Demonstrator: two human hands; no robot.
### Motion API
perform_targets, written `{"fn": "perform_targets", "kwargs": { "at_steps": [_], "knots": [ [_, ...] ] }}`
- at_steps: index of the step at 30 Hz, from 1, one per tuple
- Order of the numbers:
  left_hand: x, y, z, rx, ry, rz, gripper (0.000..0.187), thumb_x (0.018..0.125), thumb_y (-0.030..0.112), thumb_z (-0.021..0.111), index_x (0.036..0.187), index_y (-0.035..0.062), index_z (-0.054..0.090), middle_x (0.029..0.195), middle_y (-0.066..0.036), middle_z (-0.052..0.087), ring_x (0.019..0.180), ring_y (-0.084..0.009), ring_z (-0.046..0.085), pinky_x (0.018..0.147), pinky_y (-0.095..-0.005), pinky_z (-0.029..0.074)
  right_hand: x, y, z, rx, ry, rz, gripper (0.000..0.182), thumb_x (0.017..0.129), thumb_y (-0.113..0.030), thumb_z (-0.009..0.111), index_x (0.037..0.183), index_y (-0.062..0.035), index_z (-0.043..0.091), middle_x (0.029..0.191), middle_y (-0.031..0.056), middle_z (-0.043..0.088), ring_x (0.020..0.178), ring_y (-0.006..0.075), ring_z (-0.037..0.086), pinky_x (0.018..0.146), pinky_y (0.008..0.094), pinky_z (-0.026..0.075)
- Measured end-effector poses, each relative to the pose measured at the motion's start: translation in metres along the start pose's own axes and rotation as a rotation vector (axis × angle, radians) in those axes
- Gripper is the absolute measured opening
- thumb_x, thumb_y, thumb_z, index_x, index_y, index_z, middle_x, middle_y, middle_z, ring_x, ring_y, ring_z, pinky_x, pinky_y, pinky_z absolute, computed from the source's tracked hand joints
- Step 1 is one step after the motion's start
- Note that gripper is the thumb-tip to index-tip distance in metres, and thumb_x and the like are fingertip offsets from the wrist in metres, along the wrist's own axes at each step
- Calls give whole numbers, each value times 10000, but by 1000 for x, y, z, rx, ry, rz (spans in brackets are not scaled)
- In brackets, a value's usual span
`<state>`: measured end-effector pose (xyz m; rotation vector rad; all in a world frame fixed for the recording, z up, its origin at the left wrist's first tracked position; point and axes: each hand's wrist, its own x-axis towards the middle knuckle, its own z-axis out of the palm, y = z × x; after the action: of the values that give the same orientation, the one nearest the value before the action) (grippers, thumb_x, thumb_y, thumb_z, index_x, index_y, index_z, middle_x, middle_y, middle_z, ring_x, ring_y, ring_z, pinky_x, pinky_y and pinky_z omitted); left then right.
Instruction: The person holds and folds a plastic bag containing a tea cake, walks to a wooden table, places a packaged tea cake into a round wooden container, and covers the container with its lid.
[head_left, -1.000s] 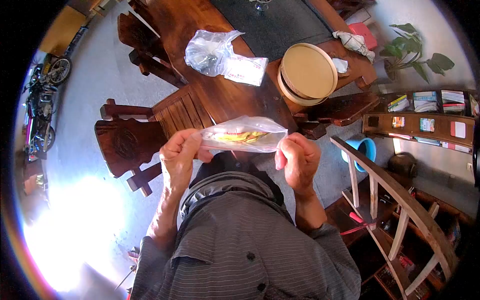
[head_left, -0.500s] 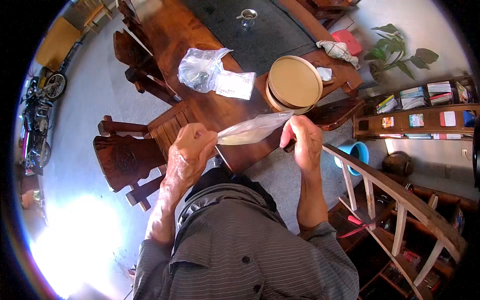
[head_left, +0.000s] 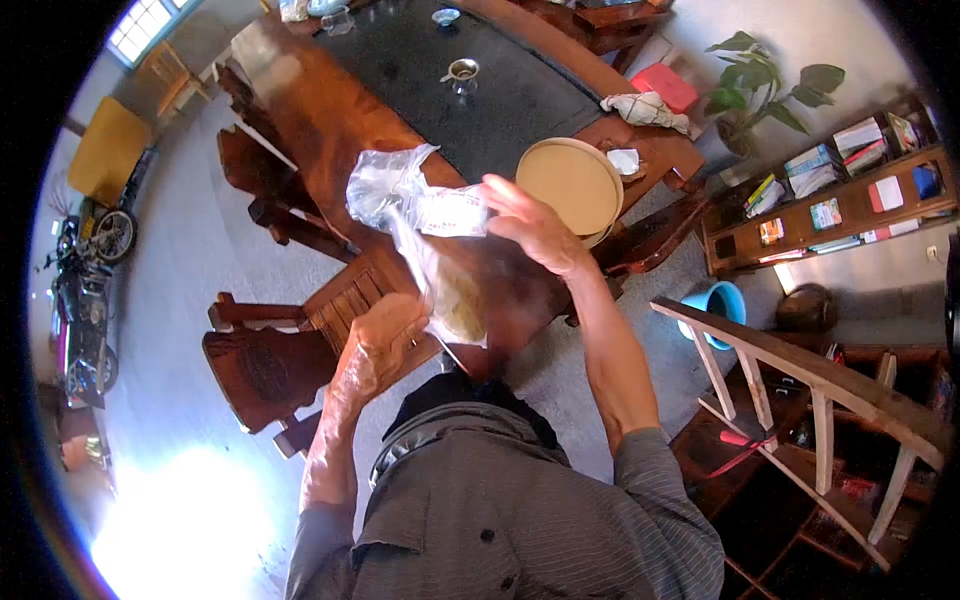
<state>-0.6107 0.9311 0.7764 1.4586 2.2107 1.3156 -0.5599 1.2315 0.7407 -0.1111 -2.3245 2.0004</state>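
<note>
Well clear of bag [head_left: 458, 303], right hand [head_left: 535, 228]

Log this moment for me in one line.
left hand: gripping clear bag | right hand: open, off the bag, by white packet, contact unclear | round container: near right hand

A clear plastic bag [head_left: 443, 286] with pale yellow-green contents [head_left: 459, 308] slants just right of the left grip [head_left: 385, 332], one edge pinched there, outline blurred.

Place: home-like room | carved wooden chair [head_left: 268, 370] | table [head_left: 320, 110] | bookshelf [head_left: 855, 204] | potted plant [head_left: 757, 75] | motorcycle [head_left: 80, 300]
</note>
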Motion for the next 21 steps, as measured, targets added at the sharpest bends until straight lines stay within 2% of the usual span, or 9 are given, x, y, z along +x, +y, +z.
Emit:
{"fn": "perform_targets", "kwargs": {
  "at_steps": [2, 5, 7, 9, 11, 13, 14, 18, 21],
  "knots": [
    [-1, 11, -3, -12, -56, -49, 170, 905, 9, 636, 1063, -54, 649, 1005, -226, 656, 938, -399, 638, 828, -418, 523, 13, 12, 7, -63, -51, 8, 801, 905, -323, 593, 1519, 72, 262, 1565, 232, 346, 1468, 287, 312, 1203, 368, 237],
    [-7, 17, 4, -106, -105, -47, 189, 910, 43, 662, 1072, -53, 656, 1067, -201, 681, 1016, -385, 651, 892, -422, 528, 21, 10, 25, 229, -201, 43, 667, 951, -215, 564, 1500, 70, 314, 1556, 228, 359, 1462, 279, 322, 1199, 371, 246],
    [-9, 24, 8, -132, -150, -77, 177, 920, 26, 659, 1076, -58, 658, 1119, -212, 672, 1055, -340, 658, 918, -396, 522, 21, 11, 26, 152, -271, -35, 600, 975, -176, 549, 1487, 65, 350, 1541, 222, 384, 1458, 264, 330, 1198, 368, 242],
    [-9, 27, 11, -299, -155, -119, 153, 935, -5, 632, 1074, -64, 656, 1151, -207, 660, 1051, -288, 654, 892, -349, 515, 20, 34, 37, 143, -218, -75, 491, 1017, -201, 525, 1434, 48, 453, 1469, 196, 486, 1396, 255, 429, 1169, 373, 304],
    [-7, 32, 11, -409, -129, -195, 153, 952, 0, 586, 1066, -76, 654, 1168, -173, 654, 1008, -213, 628, 864, -298, 493, 7, 45, 39, 376, -258, -20, 543, 1010, -350, 557, 1390, 36, 510, 1369, 166, 581, 1313, 238, 512, 1138, 365, 351],
    [-11, 29, 9, -511, -101, -292, 174, 951, 24, 566, 1054, -78, 663, 1159, -156, 658, 1014, -189, 610, 897, -303, 477, -18, 33, 35, 348, -213, 47, 513, 1007, -381, 569, 1322, 23, 572, 1237, 138, 665, 1147, 216, 626, 1045, 364, 447],
    [-14, 30, 9, -568, -51, -390, 177, 959, 36, 553, 1038, -76, 665, 1136, -118, 654, 943, -130, 588, 840, -276, 478, -29, 44, 32, 420, -187, 33, 488, 1002, -387, 578, 1276, 17, 601, 1199, 127, 678, 1111, 209, 638, 1027, 361, 457],
    [-26, 8, 14, -796, 86, -621, 155, 972, 25, 570, 1045, -52, 684, 1143, -108, 661, 981, -143, 601, 882, -295, 478, -77, 64, 25, 515, 1, 48, 432, 987, -400, 605, 1136, 0, 671, 1082, 99, 711, 1011, 190, 660, 968, 351, 484],
    [-23, -2, 20, -579, 64, -574, 141, 969, 31, 584, 1018, -51, 688, 1111, -107, 672, 983, -147, 604, 891, -296, 477, -104, 54, 22, 461, 121, 74, 371, 979, -352, 630, 1098, -5, 688, 1043, 88, 721, 994, 184, 660, 940, 346, 491]
  ]
}}
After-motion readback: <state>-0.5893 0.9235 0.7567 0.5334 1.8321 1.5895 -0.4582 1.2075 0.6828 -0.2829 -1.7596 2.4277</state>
